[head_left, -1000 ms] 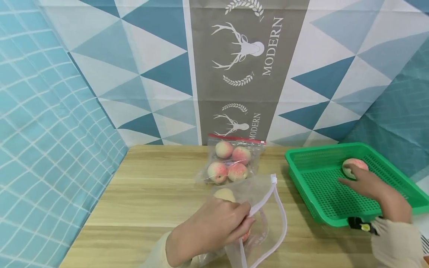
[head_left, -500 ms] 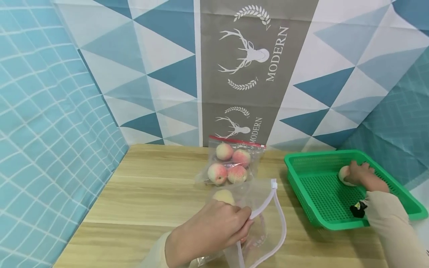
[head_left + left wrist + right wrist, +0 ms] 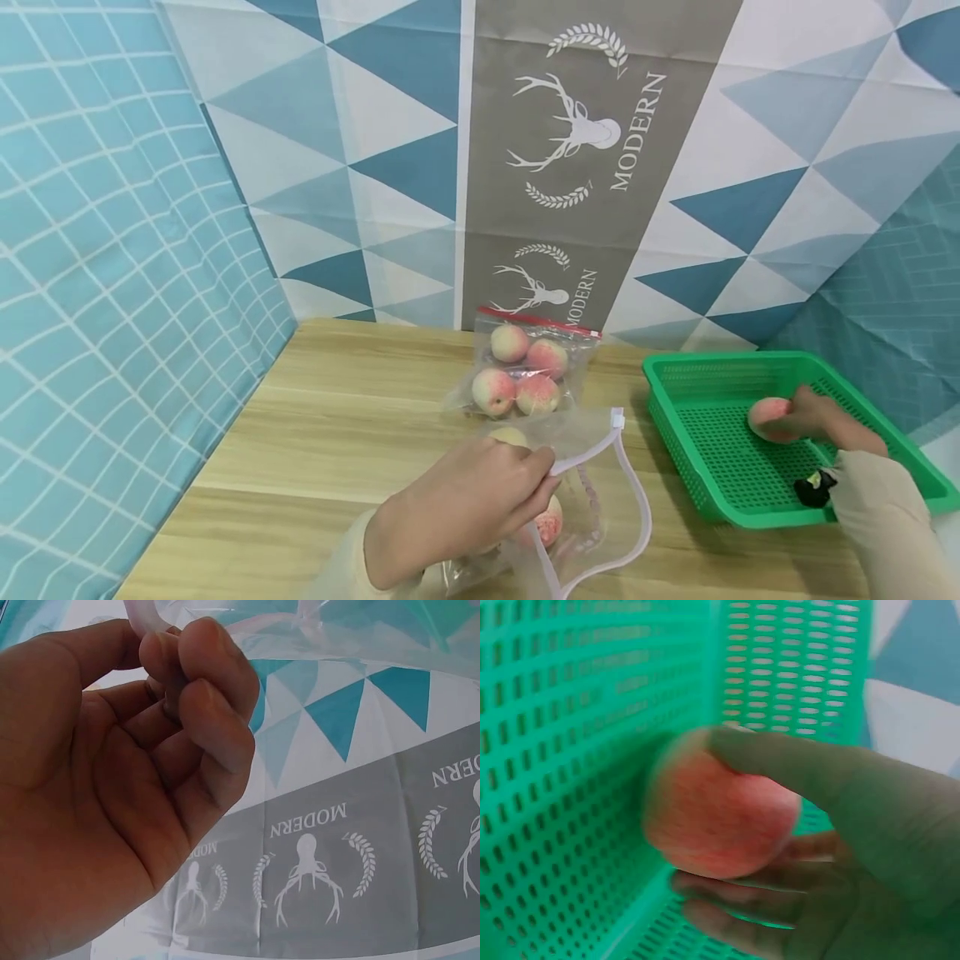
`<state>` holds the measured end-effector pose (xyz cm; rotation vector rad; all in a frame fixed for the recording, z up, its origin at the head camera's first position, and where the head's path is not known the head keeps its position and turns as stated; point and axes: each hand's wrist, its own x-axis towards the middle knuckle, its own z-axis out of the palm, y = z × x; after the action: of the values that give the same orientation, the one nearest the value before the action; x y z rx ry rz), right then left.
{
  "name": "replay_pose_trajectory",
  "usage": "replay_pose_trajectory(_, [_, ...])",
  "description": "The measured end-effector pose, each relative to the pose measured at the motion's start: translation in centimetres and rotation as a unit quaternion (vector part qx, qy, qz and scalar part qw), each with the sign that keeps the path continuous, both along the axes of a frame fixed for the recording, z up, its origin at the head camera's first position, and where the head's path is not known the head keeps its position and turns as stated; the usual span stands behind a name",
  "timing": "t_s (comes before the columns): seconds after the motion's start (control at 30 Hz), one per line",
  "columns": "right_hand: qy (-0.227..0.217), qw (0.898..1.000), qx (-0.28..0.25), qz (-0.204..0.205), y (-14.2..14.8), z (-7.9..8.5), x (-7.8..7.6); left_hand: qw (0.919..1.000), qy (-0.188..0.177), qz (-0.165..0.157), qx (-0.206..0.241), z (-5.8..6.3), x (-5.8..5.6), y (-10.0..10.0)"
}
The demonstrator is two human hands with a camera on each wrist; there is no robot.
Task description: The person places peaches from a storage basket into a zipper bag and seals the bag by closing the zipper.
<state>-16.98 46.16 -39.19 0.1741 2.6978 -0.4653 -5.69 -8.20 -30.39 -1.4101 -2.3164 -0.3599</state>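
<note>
My left hand point(image 3: 468, 504) pinches the white-edged mouth of a clear zip bag point(image 3: 596, 508), which gapes toward the right. Inside that bag a pink peach point(image 3: 550, 523) shows through the plastic, and a paler one point(image 3: 510, 436) peeks out above my knuckles. Over in the green basket point(image 3: 678, 450), my right hand point(image 3: 825, 417) holds another peach point(image 3: 770, 419). In the right wrist view the thumb lies over the top of this peach point(image 3: 716, 817) and the fingers curl beneath it. The left wrist view has the left fingers point(image 3: 217, 727) curled at the bag's edge.
Behind the gaping bag lies a red-zipped bag point(image 3: 517, 312) with several peaches in it. A wood-grain table point(image 3: 300, 433) carries everything. Patterned cloth point(image 3: 405, 150) rises along the back, and blue checked cloth point(image 3: 112, 250) lines the left. A black wrist strap piece point(image 3: 813, 489) overlaps the basket.
My right hand has reached into the basket, closed round the peach and drawn it slightly toward me. The left hand stays on the bag's edge. The head view has shifted a little.
</note>
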Motion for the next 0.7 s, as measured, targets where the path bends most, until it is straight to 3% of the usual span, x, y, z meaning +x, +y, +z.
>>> replay_pose_trajectory(0.2, [0.03,0.998,-0.041,0.036,-1.0,0.2,1.4,0.9994,0.032,0.009,0.011,0.0,0.4,0.0])
replay_pose_trajectory(0.4, [0.048,0.994,-0.077,0.06,-2.6,1.8,3.4,0.9999,0.007,0.015,0.004,0.0,1.0,-0.1])
replay_pose_trajectory(0.6, [0.134,0.987,-0.032,0.082,-4.8,4.1,5.2,0.9998,0.012,0.019,0.001,0.2,1.2,0.0])
replay_pose_trajectory(0.7, [0.178,0.98,-0.018,0.083,-6.3,4.4,6.5,0.9998,0.01,0.02,0.0,0.2,1.2,0.0])
